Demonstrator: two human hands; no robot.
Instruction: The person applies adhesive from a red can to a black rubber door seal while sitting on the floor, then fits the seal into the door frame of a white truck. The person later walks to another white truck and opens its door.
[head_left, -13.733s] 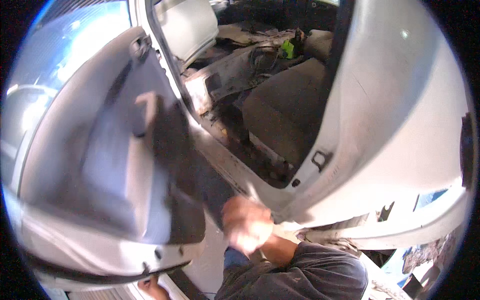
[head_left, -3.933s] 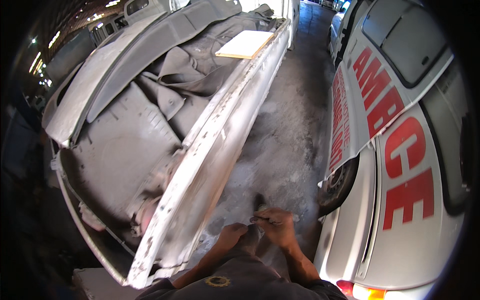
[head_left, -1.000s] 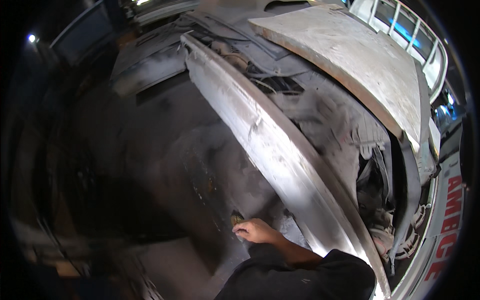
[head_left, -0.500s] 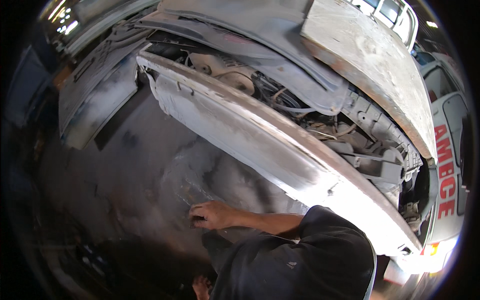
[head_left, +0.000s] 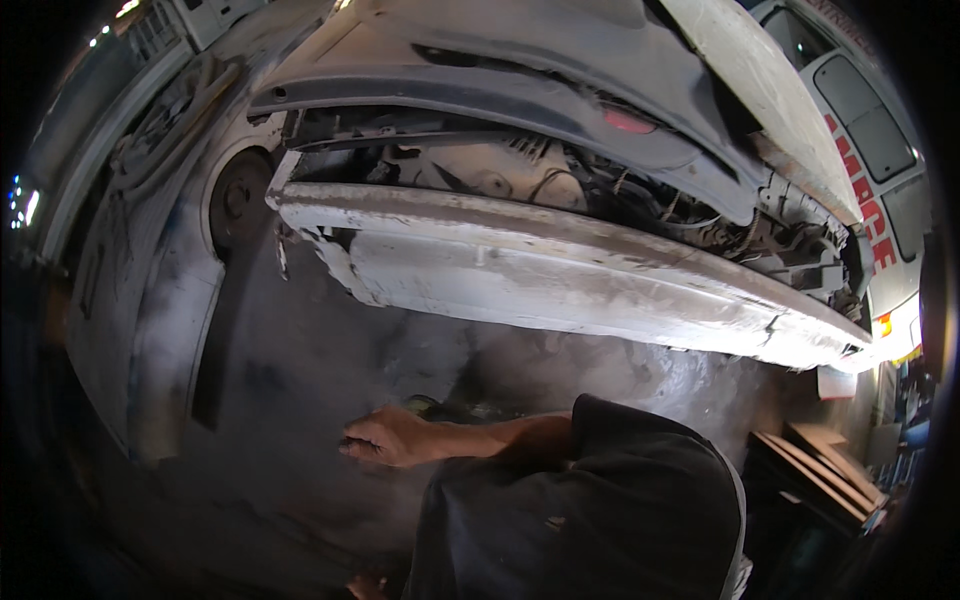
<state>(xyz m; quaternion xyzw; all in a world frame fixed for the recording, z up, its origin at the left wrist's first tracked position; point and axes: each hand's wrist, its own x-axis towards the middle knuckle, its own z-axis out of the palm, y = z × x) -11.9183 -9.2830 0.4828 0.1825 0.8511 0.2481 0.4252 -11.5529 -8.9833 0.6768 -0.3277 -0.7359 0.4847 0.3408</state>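
Note:
My right hand reaches leftward from a dark short sleeve, low over the dusty grey floor. Its fingers are curled in, and a dark spot shows at the fingertips; what they hold, if anything, I cannot make out. Only part of my left hand comes into view at the lower edge, dim and blurred, its fingers unreadable. Just behind my right wrist, a small greenish round thing lies partly hidden. Farther off stands a vehicle's worn white front panel, apart from both hands.
Above the panel, a grey hood-like sheet covers part of an engine bay. To the left is a pale car body with a wheel. A white van with red lettering stands at the right, flat boards below it.
The view has swung, so the front panel lies more level and a wheel and boards have come into sight. My right hand appears slightly farther left, still curled; my left hand shows less.

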